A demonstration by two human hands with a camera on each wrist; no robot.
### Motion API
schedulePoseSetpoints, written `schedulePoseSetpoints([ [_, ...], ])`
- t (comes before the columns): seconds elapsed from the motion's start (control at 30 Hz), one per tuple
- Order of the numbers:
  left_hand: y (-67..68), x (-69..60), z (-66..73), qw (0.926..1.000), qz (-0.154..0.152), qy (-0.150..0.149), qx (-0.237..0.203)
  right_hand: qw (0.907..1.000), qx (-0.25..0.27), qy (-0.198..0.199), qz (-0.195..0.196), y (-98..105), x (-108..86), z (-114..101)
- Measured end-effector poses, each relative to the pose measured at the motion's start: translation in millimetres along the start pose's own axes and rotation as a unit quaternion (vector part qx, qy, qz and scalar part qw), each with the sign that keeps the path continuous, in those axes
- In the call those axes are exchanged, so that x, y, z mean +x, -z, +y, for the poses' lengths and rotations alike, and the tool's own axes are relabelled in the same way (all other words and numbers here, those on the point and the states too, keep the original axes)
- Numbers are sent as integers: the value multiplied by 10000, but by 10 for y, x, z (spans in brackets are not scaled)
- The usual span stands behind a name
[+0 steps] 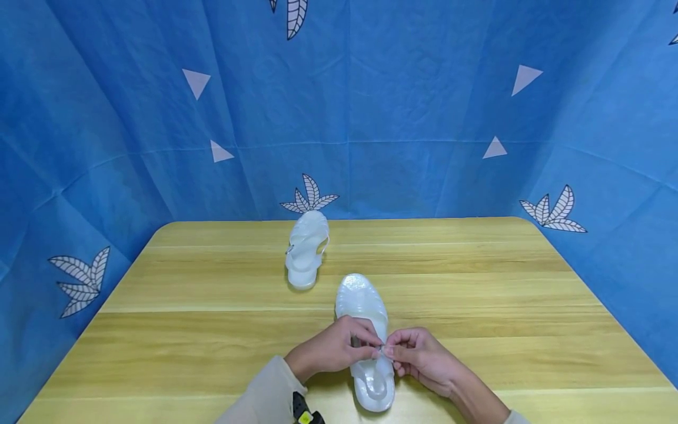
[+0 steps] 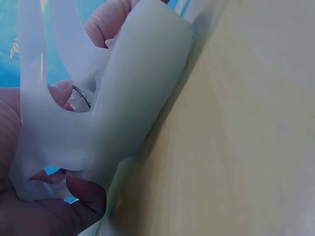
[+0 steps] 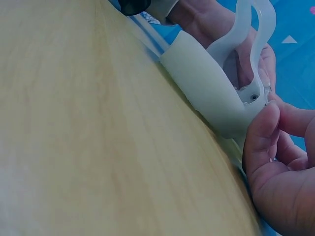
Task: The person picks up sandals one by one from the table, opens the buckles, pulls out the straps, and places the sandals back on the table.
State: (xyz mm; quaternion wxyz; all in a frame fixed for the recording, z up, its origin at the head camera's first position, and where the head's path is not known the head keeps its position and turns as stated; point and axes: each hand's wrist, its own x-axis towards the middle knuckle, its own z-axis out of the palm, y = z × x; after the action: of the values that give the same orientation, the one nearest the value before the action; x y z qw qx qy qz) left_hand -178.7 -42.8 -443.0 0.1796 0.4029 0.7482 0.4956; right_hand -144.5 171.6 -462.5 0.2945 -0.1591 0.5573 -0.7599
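Observation:
A whitish translucent sandal [image 1: 362,297] lies near the front of the table, its length pointing away from me. My left hand [image 1: 339,347] reaches across it from the left, and its thumb and index finger pinch the strap beside a small metal buckle [image 3: 254,97]. From the right side, my right hand [image 1: 424,356] pinches the strap at the same spot, fingertips almost meeting the left ones. Thick sole and looping straps [image 2: 59,132] show in the left wrist view. Fingertips partly hide the buckle. Farther back lies a matching sandal [image 1: 304,253], touched by neither hand.
The wood-grain table [image 1: 477,282] has rounded far corners. Blue cloth [image 1: 402,88] with printed leaves and triangles hangs behind it and along both sides. A dark band with a yellow patch [image 1: 305,417] is at the left wrist.

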Motion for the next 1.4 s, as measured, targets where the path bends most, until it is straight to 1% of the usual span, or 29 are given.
schedulePoseSetpoints([
  [0.23, -3, -5, 58, 9998, 34, 183, -92, 9999, -48, -102, 106, -10, 0, -15],
  [0.37, -6, -6, 71, 9996, 59, 222, -165, 9998, -60, -131, 148, -19, -1, -18],
  [0.63, -22, -1, 58, 9995, 96, 311, -29, 9997, -93, -153, 168, -18, -1, -11],
  [1.0, -18, 3, 68, 9990, 143, 424, -50, 9995, -167, -142, 223, -34, 6, -24],
  [1.13, -9, 3, 73, 9988, 125, 477, -82, 9996, -191, -174, 124, -21, 2, -30],
  [1.3, -12, -1, 64, 9981, 44, 581, -204, 9991, -268, -287, -163, 22, -39, -50],
  [1.4, -6, 3, 62, 9981, 30, 589, -172, 9985, -290, -366, -290, 54, -63, -72],
])
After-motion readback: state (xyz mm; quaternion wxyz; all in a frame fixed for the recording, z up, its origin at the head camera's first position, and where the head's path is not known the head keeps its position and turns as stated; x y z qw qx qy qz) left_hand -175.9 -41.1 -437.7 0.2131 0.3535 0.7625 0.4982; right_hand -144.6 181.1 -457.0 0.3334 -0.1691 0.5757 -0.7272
